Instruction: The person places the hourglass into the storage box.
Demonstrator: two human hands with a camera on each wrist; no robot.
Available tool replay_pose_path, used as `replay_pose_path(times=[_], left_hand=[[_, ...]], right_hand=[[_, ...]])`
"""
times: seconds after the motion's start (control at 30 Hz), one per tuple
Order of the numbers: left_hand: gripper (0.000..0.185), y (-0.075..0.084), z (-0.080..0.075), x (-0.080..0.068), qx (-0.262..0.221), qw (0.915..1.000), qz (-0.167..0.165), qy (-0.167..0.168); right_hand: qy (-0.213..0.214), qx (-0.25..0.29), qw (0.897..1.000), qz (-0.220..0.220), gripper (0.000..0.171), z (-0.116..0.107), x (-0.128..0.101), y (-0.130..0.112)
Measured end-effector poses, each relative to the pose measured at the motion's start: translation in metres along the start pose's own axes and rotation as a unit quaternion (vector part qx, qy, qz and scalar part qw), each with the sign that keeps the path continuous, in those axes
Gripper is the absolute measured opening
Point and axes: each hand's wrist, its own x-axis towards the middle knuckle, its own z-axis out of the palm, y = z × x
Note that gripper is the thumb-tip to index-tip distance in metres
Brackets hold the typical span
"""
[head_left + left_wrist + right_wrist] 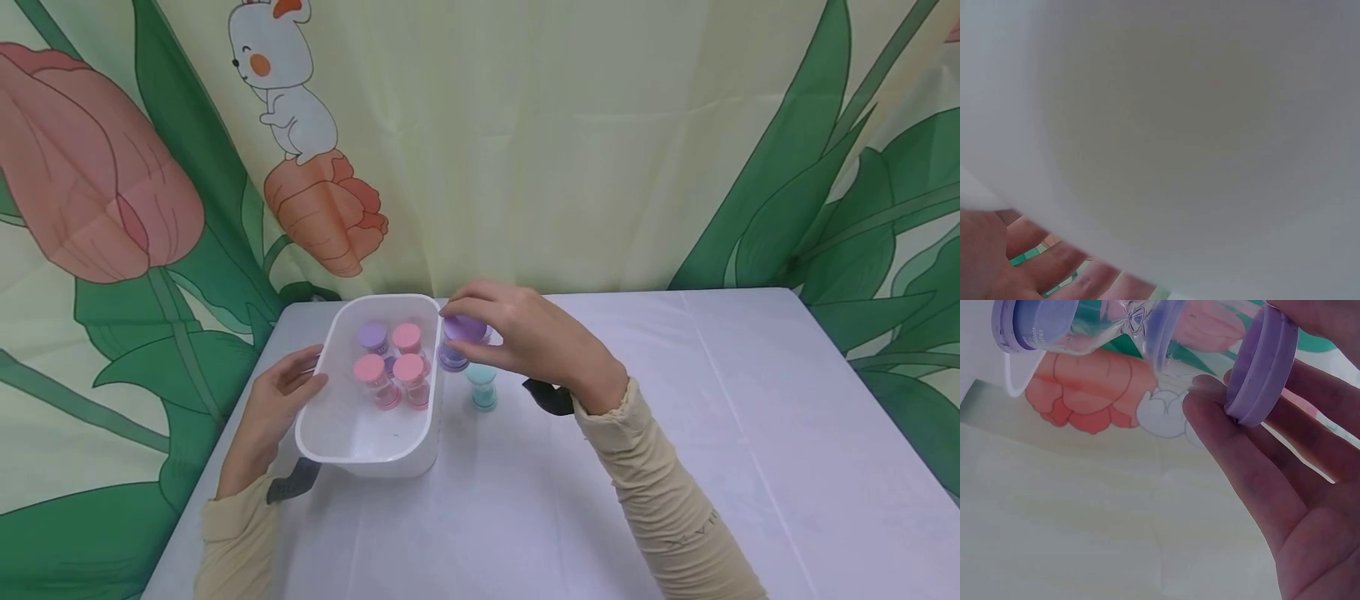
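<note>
My right hand pinches a purple-capped sand timer by one end, just off the right rim of a white plastic bin. In the right wrist view, fingertips hold the purple cap, and the clear glass with purple sand at the far end shows. My left hand touches the bin's left side with extended fingers; the left wrist view is mostly filled by the blurred white wall. Inside the bin stand pink-capped sand timers and a purple-capped one. Another purple part there is mostly hidden.
A teal sand timer stands on the white-covered table, right of the bin and below the right hand. Something purple and clear behind the right hand is mostly hidden. A printed curtain hangs behind the table.
</note>
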Motion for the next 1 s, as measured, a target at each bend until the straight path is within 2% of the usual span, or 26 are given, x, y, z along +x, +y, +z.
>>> replay_pose_path(times=[0.33,1.0], left_hand=[[0.065,-0.001,0.0,0.0,-0.003,1.0,-0.002,0.004],[0.065,-0.001,0.0,0.0,0.003,1.0,-0.001,0.007]], right_hand=[[-0.006,-0.009,1.0,-0.015,0.026,0.011,0.008,-0.002],[-0.035,0.015,0.999,-0.032,0.028,0.03,0.019,-0.011]])
